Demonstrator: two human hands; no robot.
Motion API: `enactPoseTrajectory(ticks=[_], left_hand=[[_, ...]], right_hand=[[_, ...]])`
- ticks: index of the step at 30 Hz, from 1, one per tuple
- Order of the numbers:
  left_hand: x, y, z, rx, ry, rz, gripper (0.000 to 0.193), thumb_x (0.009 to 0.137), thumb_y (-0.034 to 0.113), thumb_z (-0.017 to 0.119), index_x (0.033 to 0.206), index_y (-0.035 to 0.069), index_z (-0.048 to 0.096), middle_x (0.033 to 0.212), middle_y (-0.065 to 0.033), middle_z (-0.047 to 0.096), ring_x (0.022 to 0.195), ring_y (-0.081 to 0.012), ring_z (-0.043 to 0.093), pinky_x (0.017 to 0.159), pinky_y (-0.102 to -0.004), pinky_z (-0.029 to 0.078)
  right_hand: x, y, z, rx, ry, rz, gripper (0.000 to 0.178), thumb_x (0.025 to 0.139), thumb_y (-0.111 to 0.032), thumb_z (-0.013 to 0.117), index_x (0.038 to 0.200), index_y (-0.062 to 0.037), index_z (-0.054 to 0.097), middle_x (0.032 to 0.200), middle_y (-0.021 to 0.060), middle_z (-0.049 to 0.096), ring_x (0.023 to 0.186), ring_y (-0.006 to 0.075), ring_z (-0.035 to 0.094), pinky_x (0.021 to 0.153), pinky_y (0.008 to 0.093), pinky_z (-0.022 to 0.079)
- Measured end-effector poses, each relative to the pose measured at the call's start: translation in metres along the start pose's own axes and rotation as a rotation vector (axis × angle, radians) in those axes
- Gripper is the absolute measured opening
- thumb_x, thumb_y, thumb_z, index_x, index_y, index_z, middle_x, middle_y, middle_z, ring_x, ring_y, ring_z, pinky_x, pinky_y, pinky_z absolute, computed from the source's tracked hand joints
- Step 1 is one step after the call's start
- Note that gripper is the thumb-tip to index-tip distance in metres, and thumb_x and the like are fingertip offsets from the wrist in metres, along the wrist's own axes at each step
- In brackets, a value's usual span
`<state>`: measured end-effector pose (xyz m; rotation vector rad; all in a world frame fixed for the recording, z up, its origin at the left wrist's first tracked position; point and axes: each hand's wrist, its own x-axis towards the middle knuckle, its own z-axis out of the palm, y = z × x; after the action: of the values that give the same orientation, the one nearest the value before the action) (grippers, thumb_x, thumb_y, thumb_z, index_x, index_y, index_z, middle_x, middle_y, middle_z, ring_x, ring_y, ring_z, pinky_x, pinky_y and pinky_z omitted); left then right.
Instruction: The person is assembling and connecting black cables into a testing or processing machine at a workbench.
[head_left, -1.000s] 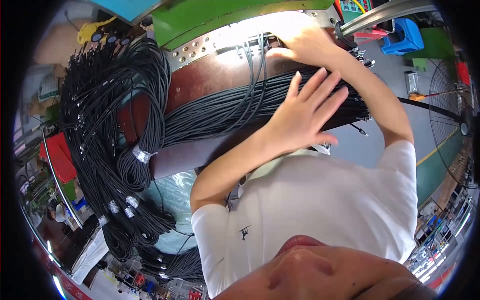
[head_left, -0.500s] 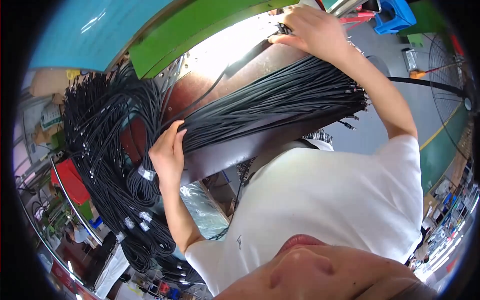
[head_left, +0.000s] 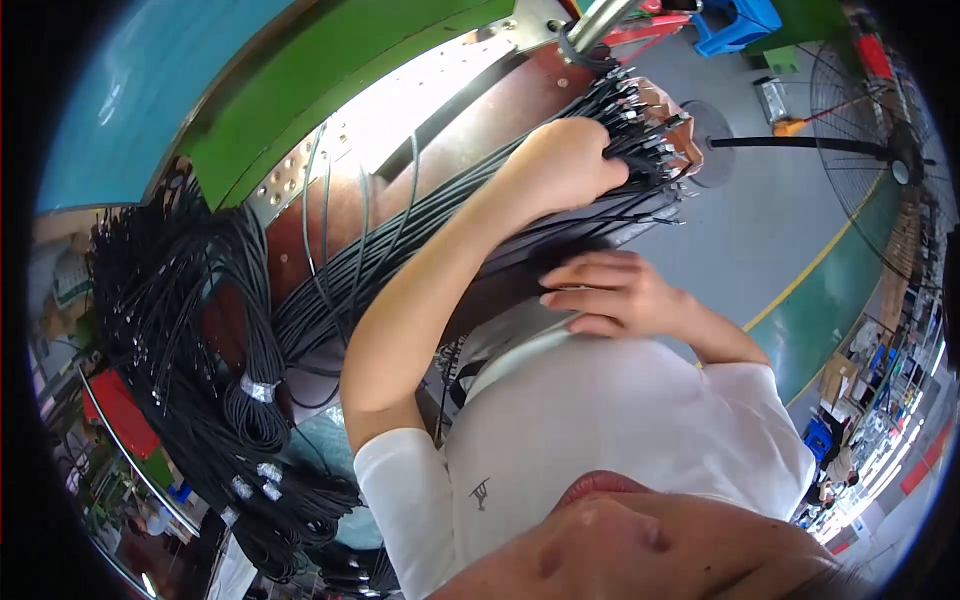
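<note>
A thick bundle of black cables (head_left: pixel 400 235) lies across a brown work surface, its metal-tipped ends fanned out toward the upper right. My left arm reaches over it, and my left hand (head_left: pixel 570 165) is closed around some cables near those ends; its fingertips are partly hidden. Nearer my body, my right hand (head_left: pixel 628 295) has its fingers apart, with nothing plainly held, between the near side of the bundle and my white shirt. A few single cables loop up over the bundle at its left part.
Coiled black cables (head_left: pixel 255 300) hang at the left, some bound with clear wrap. A green panel (head_left: pixel 330 90) and a metal bar (head_left: pixel 600 22) border the far side. A black fan (head_left: pixel 880 150) stands at the right, with a blue stool (head_left: pixel 735 25) beyond.
My left hand has moved right along the bundle to the connector ends. My right hand has come from the far metal bar back toward my body. The bundle has shifted, with some cables looping upward.
</note>
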<state>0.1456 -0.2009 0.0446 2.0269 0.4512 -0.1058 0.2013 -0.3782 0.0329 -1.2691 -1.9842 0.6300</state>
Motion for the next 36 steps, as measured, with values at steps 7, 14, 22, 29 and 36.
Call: enactPoseTrajectory(ticks=[7, 14, 22, 29, 36], left_hand=[[-0.045, 0.031, 0.019, -1.148, -0.071, -0.199, 0.024, 0.095, 0.026, 0.052, 0.095, 0.003, 0.058, 0.057, 0.0037, 0.043, 0.046, -0.0043, 0.037, 0.042, -0.0206, 0.03], [-0.097, 0.007, 0.063, -1.308, 0.465, -0.178, 0.022, 0.098, 0.018, 0.045, 0.108, 0.001, 0.056, 0.057, 0.0036, 0.04, 0.044, -0.0019, 0.031, 0.038, -0.0186, 0.022], [-0.12, -0.019, 0.062, -1.322, 0.69, -0.114, 0.023, 0.097, 0.022, 0.049, 0.11, 0.005, 0.058, 0.069, 0.0029, 0.05, 0.054, -0.0011, 0.039, 0.045, -0.016, 0.029], [-0.116, -0.025, 0.065, -1.245, 0.733, -0.105, 0.023, 0.096, 0.021, 0.051, 0.11, 0.004, 0.057, 0.073, 0.0027, 0.05, 0.059, -0.0014, 0.04, 0.049, -0.016, 0.03], [-0.122, -0.031, 0.074, -1.203, 0.798, -0.099, 0.021, 0.095, 0.019, 0.053, 0.109, 0.003, 0.054, 0.072, 0.0019, 0.051, 0.058, -0.0016, 0.039, 0.048, -0.0164, 0.029]], right_hand=[[0.006, 0.044, -0.031, 0.366, 0.078, 0.639, 0.013, 0.08, -0.007, 0.065, 0.093, -0.0024, 0.064, 0.089, 0.0091, 0.067, 0.083, 0.0171, 0.064, 0.074, 0.0291, 0.05], [0.139, 0.125, -0.029, -0.6, 0.249, -0.164, 0.026, 0.074, -0.024, 0.068, 0.089, -0.0029, 0.062, 0.087, 0.012, 0.064, 0.084, 0.0283, 0.06, 0.075, 0.0367, 0.048], [0.123, 0.112, -0.02, -0.296, -0.067, -0.046, 0.022, 0.08, -0.019, 0.066, 0.098, -0.0066, 0.063, 0.095, 0.0125, 0.063, 0.085, 0.0285, 0.061, 0.073, 0.039, 0.048], [0.108, 0.032, -0.015, 0.734, 0.022, 0.66, 0.022, 0.093, -0.017, 0.054, 0.102, 0.0006, 0.064, 0.089, 0.0017, 0.063, 0.079, 0.0072, 0.055, 0.074, 0.0221, 0.044], [0.113, 0.03, 0.002, 0.686, -0.026, 0.634, 0.03, 0.091, -0.026, 0.059, 0.083, 0.0009, 0.067, 0.07, 0.001, 0.064, 0.064, 0.0041, 0.054, 0.057, 0.0219, 0.043]])
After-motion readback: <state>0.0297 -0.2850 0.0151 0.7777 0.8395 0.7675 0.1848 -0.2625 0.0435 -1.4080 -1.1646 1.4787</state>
